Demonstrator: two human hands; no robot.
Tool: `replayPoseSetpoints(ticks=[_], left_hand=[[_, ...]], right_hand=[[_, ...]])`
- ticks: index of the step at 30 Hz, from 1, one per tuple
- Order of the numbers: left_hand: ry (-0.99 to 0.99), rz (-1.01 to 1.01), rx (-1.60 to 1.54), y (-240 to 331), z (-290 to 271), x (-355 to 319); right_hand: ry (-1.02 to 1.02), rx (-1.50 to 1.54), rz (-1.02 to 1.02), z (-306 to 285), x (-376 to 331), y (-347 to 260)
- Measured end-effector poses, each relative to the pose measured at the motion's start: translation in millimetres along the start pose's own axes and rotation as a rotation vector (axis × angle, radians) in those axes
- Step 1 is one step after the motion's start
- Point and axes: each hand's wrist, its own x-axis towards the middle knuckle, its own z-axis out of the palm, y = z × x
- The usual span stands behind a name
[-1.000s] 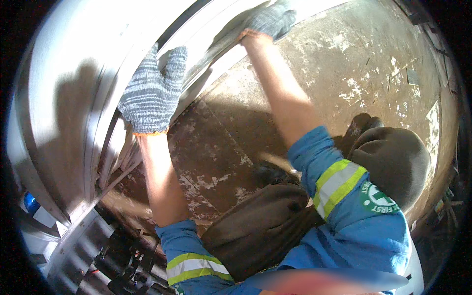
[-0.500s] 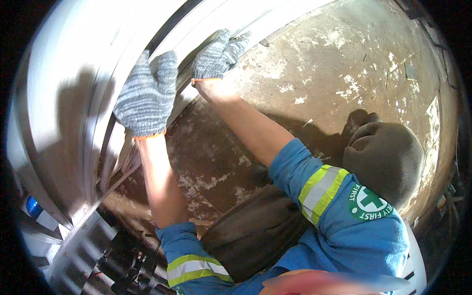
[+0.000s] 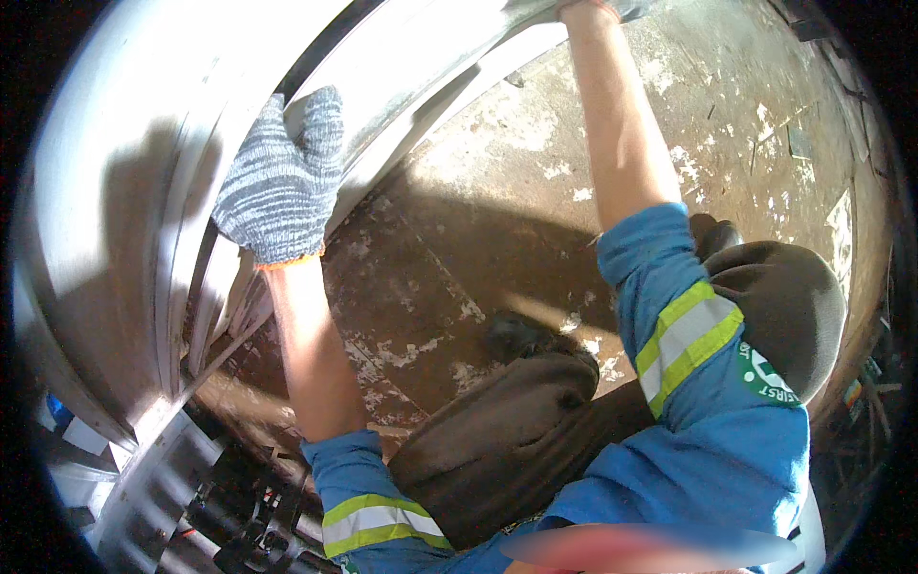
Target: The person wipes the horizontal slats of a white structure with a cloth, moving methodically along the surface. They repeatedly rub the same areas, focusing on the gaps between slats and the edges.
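My left hand [image 3: 282,182], in a grey-and-white striped knit glove with an orange cuff, grips the edge of a long white panel [image 3: 382,81]. Its thumb lies along the panel, while the other fingers bend over the edge and are partly hidden. Bright light washes out much of the panel's surface. At the top edge of the view, only the cuff and a sliver of glove of my right hand [image 3: 629,10] show, near the panel's far end. The right fingers are out of view.
More pale, ridged panels [image 3: 143,230] stand at the left. Below me is a worn brown floor [image 3: 507,210] with white patches. My knees and a dark shoe [image 3: 521,335] are at the lower middle. A slatted grey object [image 3: 143,497] sits at lower left.
My right hand has left its spot beside the left one and slid far along the panel, up and right to the view's edge. My left hand has barely moved.
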Motion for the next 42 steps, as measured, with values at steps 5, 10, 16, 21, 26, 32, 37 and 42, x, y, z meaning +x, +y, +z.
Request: replayPoseSetpoints(ticks=[5, 10, 16, 21, 26, 32, 37, 42], left_hand=[[0.031, 0.017, -0.019, -3, 2, -2], [0.033, 0.036, -0.137, -16, 6, -14], [0.041, 0.026, -0.157, -8, 1, -6], [0.031, -0.039, -0.112, -5, 4, -4], [0.050, -0.045, -0.071, -1, 7, -1], [0.060, 0.027, -0.137, -4, 3, -4], [0.067, 0.022, -0.208, -5, 0, -2], [-0.029, -0.013, -0.097, -20, 10, -20]], right_hand=[[-0.061, -0.042, 0.078, 8, -155, 6], [-0.249, 0.236, 0.338, -29, -206, -66], [0.023, -0.025, -0.121, 36, -16, 44], [-0.038, 0.085, -0.067, 15, 63, 3], [-0.028, -0.117, -0.076, 13, 15, 30], [-0.208, -0.137, 0.027, 7, -185, 22], [-0.171, -0.282, -0.179, 35, -58, 69], [-0.057, 0.311, 0.000, 9, 79, 7]])
